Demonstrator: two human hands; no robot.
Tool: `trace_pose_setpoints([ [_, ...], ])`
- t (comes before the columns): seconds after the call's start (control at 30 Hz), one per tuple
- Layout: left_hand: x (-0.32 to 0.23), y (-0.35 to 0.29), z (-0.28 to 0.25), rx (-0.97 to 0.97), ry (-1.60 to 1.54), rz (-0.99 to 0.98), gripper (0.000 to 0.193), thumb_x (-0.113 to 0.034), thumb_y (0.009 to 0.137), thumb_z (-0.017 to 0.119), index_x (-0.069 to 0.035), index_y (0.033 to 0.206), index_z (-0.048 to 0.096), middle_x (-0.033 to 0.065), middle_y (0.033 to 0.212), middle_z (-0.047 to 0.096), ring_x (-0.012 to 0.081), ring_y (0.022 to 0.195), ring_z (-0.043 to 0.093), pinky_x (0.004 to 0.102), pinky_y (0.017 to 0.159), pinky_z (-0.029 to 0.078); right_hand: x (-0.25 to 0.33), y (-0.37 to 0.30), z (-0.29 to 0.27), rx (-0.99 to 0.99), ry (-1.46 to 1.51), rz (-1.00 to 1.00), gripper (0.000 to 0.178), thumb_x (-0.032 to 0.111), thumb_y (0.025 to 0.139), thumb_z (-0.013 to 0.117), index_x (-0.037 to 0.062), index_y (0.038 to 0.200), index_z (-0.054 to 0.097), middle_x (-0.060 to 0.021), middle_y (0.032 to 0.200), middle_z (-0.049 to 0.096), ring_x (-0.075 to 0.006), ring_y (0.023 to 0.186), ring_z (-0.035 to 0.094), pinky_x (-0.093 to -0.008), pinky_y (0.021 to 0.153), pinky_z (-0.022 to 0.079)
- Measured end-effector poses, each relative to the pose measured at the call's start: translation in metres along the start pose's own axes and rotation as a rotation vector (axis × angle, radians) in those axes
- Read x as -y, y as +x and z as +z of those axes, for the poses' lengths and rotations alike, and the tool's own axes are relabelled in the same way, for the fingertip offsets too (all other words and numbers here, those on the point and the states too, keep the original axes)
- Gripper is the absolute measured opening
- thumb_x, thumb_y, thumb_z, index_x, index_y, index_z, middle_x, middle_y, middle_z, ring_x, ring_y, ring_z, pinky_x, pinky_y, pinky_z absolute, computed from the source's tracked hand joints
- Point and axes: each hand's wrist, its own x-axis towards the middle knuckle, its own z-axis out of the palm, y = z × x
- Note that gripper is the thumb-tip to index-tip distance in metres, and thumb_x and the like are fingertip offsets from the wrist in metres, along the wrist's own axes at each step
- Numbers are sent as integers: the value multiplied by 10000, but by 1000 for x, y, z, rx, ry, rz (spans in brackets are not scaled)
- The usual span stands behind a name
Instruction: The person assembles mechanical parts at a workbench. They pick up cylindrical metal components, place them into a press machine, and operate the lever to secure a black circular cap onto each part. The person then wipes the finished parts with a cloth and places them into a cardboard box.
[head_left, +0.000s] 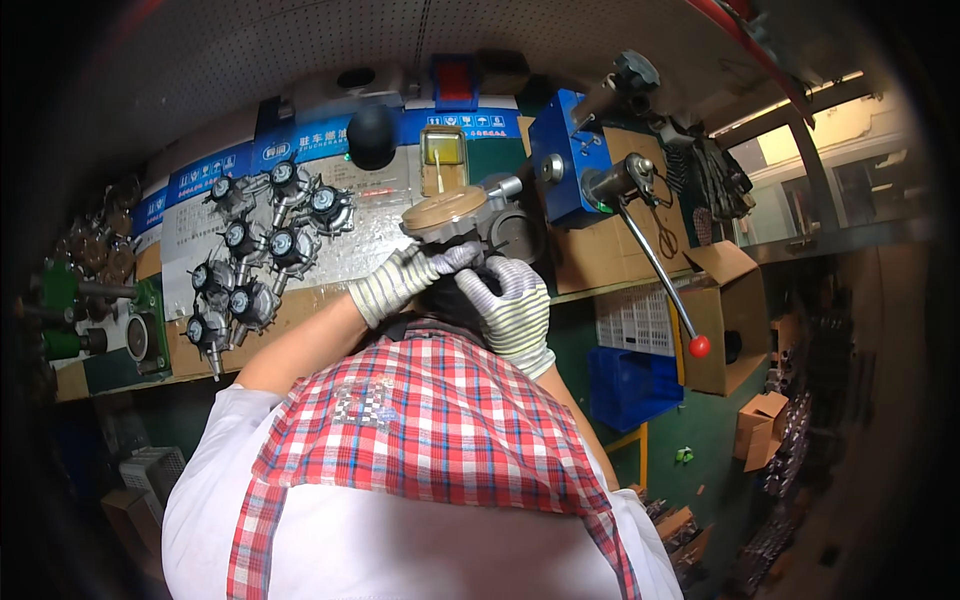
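Note:
My left hand (402, 284), in a striped knit glove, reaches in at the bench's front edge with its fingers curled together. Close beside it my right hand (517, 312), gloved alike, has its fingers bent inward. The two sets of fingertips nearly meet; whatever they hold is too small or hidden to make out. Just beyond them is a round tan disc (445, 210) on a grey metal body, with a dark round part (512, 235) to its right. Several metal pump-like assemblies (290, 245) with dark round tops stand to the left on the bench.
A blue lever press (575, 160) stands right, its red-knobbed handle (699, 347) sticking out past the bench edge. Behind the disc sits a tray of yellowish liquid (443, 150) beside a black dome (373, 137). A green machine (148, 325) is far left; a blue bin (635, 388) and open carton (722, 320) are lower right.

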Motion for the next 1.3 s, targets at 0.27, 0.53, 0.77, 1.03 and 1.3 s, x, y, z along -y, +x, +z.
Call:
trace_pose_setpoints([
  [0.27, 19, 22, -41, 121, -111, 128, 559, -235, 852, 723, -67, 1326, 477, 72, 1232, 576, 183, 1124, 557, 329, 959, 489, 5, 15, -18, 66, 66, -248, 473, 138, 747, 647, 278, 1199, 625, -135, 1035, 579, -275, 843, 599, -388, 689, 508],
  [0.53, 29, 28, -90, 196, 254, 51, 486, -289, 1035, 285, -95, 1471, 193, 150, 1403, 360, 287, 1322, 375, 545, 1042, 415, -5, 0, 0, -188, 367, 226, 878, 553, 706, 757, 47, 1334, 411, -182, 1270, 426, -356, 1172, 456, -442, 984, 403],
  [0.77, 37, 26, -86, 300, 88, 246, 481, -173, 1006, 390, -70, 1454, 249, 118, 1383, 407, 231, 1244, 446, 465, 1026, 458, -23, -20, 19, -148, 453, 456, 704, 430, 850, 665, 14, 1352, 400, -196, 1247, 440, -343, 1148, 480, -419, 978, 411],
  [1.03, 69, 21, -65, 246, -199, 36, 534, -209, 929, 596, -53, 1396, 389, 98, 1311, 523, 166, 1103, 555, 345, 911, 526, -22, -28, -2, 71, 551, 42, 844, 361, 685, 798, 95, 1384, 407, -191, 1296, 481, -378, 1166, 503, -443, 981, 446],
  [1.3, 101, 35, 25, 159, -578, -719, 833, -685, 732, 651, -94, 1299, 498, 133, 1187, 626, 262, 1055, 631, 393, 932, 518, -82, -91, 10, 184, 710, 757, 565, 428, 890, 593, 36, 1284, 494, -199, 1067, 628, -337, 933, 628, -386, 855, 496],
])
